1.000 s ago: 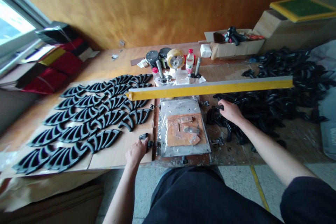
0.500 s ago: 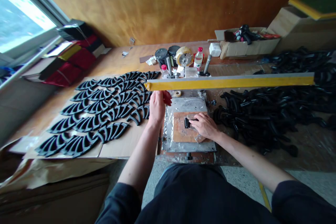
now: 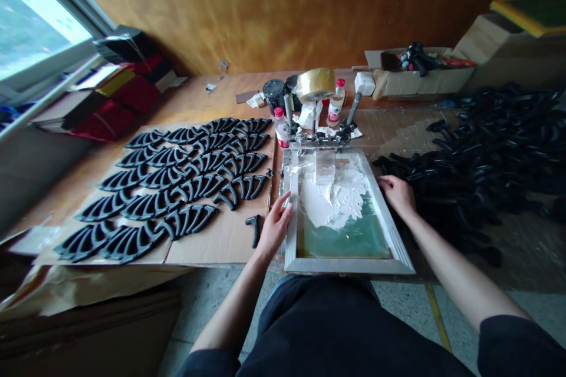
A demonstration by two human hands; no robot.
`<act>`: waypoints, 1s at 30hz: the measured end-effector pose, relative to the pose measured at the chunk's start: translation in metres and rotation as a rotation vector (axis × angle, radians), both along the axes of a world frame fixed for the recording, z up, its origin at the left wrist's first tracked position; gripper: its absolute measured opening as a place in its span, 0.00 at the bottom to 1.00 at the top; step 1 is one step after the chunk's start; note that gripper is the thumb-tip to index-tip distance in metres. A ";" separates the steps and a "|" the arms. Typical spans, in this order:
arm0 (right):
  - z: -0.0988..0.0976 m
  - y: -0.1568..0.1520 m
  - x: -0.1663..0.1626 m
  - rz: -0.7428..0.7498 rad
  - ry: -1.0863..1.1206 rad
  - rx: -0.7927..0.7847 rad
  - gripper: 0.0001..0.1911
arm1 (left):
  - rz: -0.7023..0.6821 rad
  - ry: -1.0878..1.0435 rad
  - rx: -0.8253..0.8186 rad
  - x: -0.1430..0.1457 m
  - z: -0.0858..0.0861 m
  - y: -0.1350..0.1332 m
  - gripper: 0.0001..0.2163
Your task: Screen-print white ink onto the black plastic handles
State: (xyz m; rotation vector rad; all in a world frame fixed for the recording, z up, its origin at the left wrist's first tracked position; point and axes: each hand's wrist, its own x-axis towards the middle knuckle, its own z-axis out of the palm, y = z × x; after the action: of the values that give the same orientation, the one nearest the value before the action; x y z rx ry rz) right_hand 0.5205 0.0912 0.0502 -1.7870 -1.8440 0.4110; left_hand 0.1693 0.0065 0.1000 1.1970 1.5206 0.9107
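Frame [image 3: 349,265] lies between the two hands, down over the work spot, near rail toward the wearer's body; cannot tell whether it sits fully flat. Left hand [image 3: 275,221] at its left rail, thumb and fingers apart, fingertips against the metal, not wrapped round it. Right hand [image 3: 398,193] at the right rail, fingers bent; cannot tell whether they pinch it or only touch. Inside, between the hands: green mesh [image 3: 345,244], white paste [image 3: 316,206] smeared over the far part, clear blade [image 3: 325,168] hanging above the paste, held by neither hand. One black piece [image 3: 253,231] lies alone on cardboard [image 3: 212,252], just left of the left hand. Farther left, rows [image 3: 194,222] of like pieces, neatly nested. Right of the right hand, a loose heap [image 3: 477,188], dark and tangled. Judging by the layout, the rows are the finished share, the heap the share left, and a good deal of it. Beyond both hands: yellow roll [image 3: 316,83], bottle [image 3: 336,107], carton [image 3: 400,90].
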 end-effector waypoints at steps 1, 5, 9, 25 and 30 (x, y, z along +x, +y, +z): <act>0.006 0.008 -0.002 -0.046 0.015 0.057 0.16 | -0.003 0.033 -0.030 0.000 -0.011 -0.001 0.29; 0.040 0.033 -0.061 0.130 -0.052 0.306 0.31 | -0.024 0.203 -0.098 0.000 -0.041 0.007 0.29; 0.059 0.031 -0.122 0.369 -0.254 0.072 0.16 | -0.048 0.254 -0.115 -0.002 -0.052 0.015 0.27; 0.044 -0.023 -0.107 0.833 -0.194 0.063 0.15 | -0.003 0.185 -0.116 -0.003 -0.055 0.011 0.26; 0.029 -0.041 -0.101 0.890 -0.143 0.151 0.21 | 0.014 0.162 -0.112 -0.002 -0.053 0.010 0.26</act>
State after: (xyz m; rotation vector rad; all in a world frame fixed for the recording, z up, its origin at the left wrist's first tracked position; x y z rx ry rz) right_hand 0.4191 0.0500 0.0797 -0.8261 -2.6267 0.4428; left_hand 0.1678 0.0164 0.0473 1.2030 1.6878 0.7416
